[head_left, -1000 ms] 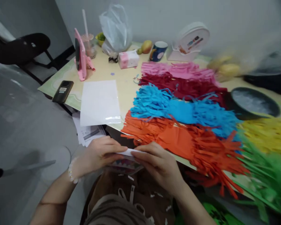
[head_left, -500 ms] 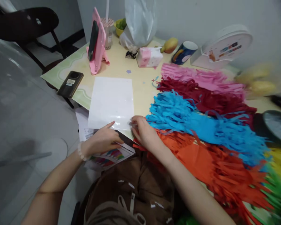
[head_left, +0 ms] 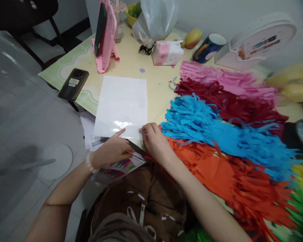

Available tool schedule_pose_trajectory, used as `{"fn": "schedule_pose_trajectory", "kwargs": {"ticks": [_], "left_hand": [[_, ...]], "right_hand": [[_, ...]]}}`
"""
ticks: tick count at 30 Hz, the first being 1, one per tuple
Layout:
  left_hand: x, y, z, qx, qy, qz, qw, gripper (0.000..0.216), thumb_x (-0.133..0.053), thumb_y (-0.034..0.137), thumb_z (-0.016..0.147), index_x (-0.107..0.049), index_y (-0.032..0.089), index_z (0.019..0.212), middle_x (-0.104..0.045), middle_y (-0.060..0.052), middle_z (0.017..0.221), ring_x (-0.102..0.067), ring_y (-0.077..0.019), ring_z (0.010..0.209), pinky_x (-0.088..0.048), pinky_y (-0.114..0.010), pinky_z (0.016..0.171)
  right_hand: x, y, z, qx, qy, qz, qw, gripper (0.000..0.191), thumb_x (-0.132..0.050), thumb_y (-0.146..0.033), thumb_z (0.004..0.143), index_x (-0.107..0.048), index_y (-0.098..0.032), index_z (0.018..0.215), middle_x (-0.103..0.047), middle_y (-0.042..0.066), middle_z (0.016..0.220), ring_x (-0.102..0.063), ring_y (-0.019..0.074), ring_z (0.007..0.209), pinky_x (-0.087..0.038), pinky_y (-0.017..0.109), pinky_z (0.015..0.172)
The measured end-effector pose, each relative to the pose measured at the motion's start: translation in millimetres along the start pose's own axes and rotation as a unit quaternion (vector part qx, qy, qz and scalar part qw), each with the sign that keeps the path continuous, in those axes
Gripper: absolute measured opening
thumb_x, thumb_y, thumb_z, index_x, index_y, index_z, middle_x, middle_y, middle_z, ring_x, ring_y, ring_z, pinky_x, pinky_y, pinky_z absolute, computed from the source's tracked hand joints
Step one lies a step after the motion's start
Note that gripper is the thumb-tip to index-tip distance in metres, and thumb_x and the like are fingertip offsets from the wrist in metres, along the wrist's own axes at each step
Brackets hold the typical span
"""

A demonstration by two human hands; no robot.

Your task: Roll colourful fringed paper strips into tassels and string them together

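My left hand lies on a printed sheet with coloured shapes at the table's near edge, its forefinger stretched out to the lower edge of a glossy white sheet. My right hand is curled, its fingertips pinched at the white sheet's near right corner. Beside that hand lies orange fringed paper, with blue fringed paper behind it.
Dark red and pink fringed paper lie further back. A black phone, a pink stand, a tissue pack, a blue mug, a mango and a plastic bag stand around. Loose papers lie below the table's edge.
A second ago both hands held a sheet over my lap. They have gone up to the table's edge, where the right hand pinches the white sheet's corner. The view has tilted down.
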State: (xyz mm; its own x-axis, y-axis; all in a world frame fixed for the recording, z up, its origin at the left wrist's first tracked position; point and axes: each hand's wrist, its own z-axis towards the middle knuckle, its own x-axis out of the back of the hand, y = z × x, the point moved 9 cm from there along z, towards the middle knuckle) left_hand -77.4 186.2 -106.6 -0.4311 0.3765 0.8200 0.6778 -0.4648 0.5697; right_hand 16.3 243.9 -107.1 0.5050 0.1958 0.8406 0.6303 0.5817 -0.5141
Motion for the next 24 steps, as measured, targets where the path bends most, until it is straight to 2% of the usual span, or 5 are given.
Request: {"fn": "schedule_pose_trajectory", "kwargs": {"ticks": [8,12,17,20,24], "left_hand": [[1.3,-0.5,1.3,0.006,0.012,0.000,1.000,0.017,-0.060,0.021,0.092,-0.077,0.023,0.088,-0.077,0.003,0.082,-0.070,-0.0143,0.079,-0.021,-0.051,0.123],[-2.0,-6.7,4.3,0.020,0.008,-0.010,1.000,0.016,-0.061,0.021,0.092,-0.077,0.023,0.090,-0.079,0.002,0.087,-0.072,-0.0141,0.081,-0.019,-0.052,0.123],[3.2,3.8,-6.1,0.006,-0.002,-0.036,0.999,0.015,-0.063,0.024,0.092,-0.077,0.023,0.098,-0.079,0.001,0.089,-0.072,-0.0131,0.080,-0.015,-0.054,0.124],[25.6,35.8,-19.5,-0.037,0.052,-0.062,0.996,0.019,-0.063,0.027,0.094,-0.076,0.021,0.107,-0.078,-0.001,0.090,-0.071,-0.0137,0.082,-0.036,-0.046,0.117],[53.3,81.1,-20.9,-0.046,0.207,-0.105,0.972,0.019,-0.066,0.025,0.092,-0.076,0.020,0.107,-0.078,-0.006,0.095,-0.071,-0.0157,0.086,-0.056,-0.027,0.081]], "right_hand": [[-3.1,-2.6,3.9,0.007,-0.016,0.045,0.999,0.028,-0.044,-0.004,0.082,-0.054,-0.020,0.102,-0.060,0.009,0.092,-0.057,0.0240,0.086,-0.049,0.036,0.079],[25.6,6.4,-7.9,-0.033,0.041,0.107,0.993,0.019,-0.051,-0.012,0.083,-0.054,-0.021,0.099,-0.062,0.007,0.087,-0.059,0.0235,0.085,-0.048,0.035,0.076],[70.1,38.1,-51.7,-0.142,0.161,0.373,0.903,0.027,-0.061,-0.026,0.085,-0.048,-0.026,0.108,-0.068,0.002,0.087,-0.064,0.0187,0.081,-0.051,0.033,0.075],[89.5,31.1,-82.7,-0.157,0.188,0.417,0.875,0.030,-0.065,-0.031,0.085,-0.048,-0.027,0.108,-0.068,0.003,0.088,-0.066,0.0206,0.086,-0.053,0.036,0.079],[122.6,-2.5,-126.8,-0.148,0.260,0.404,0.864,0.031,-0.068,-0.026,0.085,-0.048,-0.029,0.109,-0.066,0.004,0.088,-0.066,0.0219,0.090,-0.055,0.041,0.086]]}}
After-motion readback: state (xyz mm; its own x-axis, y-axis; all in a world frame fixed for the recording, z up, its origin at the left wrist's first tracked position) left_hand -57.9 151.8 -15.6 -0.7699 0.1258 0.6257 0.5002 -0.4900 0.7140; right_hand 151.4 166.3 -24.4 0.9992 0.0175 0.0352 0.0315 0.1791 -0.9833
